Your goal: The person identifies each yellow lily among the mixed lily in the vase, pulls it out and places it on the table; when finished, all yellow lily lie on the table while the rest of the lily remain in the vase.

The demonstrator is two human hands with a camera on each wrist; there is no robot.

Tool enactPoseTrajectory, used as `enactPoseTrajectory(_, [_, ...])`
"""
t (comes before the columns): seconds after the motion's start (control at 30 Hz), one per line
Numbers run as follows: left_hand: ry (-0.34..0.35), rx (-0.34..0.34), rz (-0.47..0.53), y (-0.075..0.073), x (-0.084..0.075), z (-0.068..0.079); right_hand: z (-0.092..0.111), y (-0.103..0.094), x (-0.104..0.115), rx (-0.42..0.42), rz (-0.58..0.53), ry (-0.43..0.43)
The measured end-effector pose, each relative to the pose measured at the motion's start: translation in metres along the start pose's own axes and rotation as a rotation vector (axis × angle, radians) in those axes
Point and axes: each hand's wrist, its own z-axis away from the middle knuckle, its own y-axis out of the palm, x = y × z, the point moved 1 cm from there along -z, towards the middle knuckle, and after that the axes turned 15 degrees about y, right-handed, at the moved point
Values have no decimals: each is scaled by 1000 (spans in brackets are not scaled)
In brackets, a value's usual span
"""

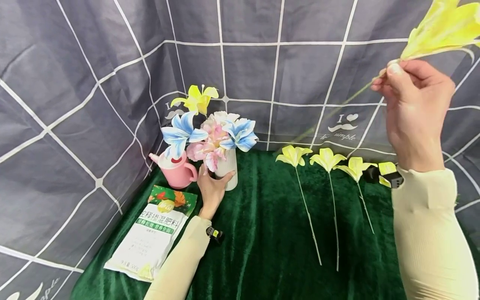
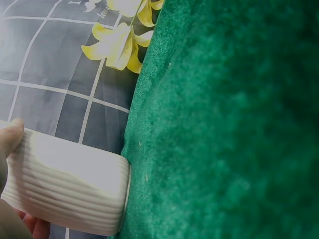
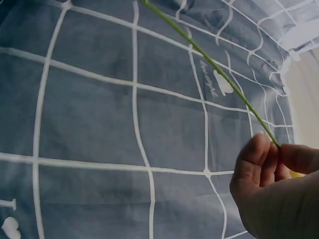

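Observation:
My left hand (image 1: 211, 192) grips the white ribbed vase (image 1: 232, 177) low on its side, thumb on one side and fingers round the other. In the left wrist view the vase (image 2: 70, 184) stands on the green cloth. Blue lilies (image 1: 241, 134), pink flowers (image 1: 213, 135) and a yellow lily (image 1: 198, 100) cluster above it. Raised high at the right, my right hand (image 1: 420, 98) pinches a yellow artificial lily (image 1: 442, 31) just below its bloom. Its long green stem (image 3: 224, 74) slants down toward the vase side, the far end well apart from the vase.
Left of the vase stands a pink watering can (image 1: 178, 173), with a white and green fertilizer bag (image 1: 150, 233) in front. Several yellow lilies (image 1: 329, 160) lie in a row on the green cloth (image 1: 258, 233). Grey checked fabric (image 1: 251, 71) walls the back and sides.

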Motion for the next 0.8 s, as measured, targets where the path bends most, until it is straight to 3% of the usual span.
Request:
enactPoseTrajectory(0.17, [-27, 4, -1, 0, 1, 0, 19, -15, -6, 32, 153, 99])
enactPoseTrajectory(0.33, [-34, 6, -21, 0, 2, -1, 37, -26, -32, 20, 499, 247])
enactPoseTrajectory(0.47, [-16, 6, -28, 0, 2, -2, 46, -35, -66, 8, 789, 357])
enactPoseTrajectory(0.8, [-29, 14, -22, 0, 2, 0, 57, -60, -167, 76, 1039, 589])
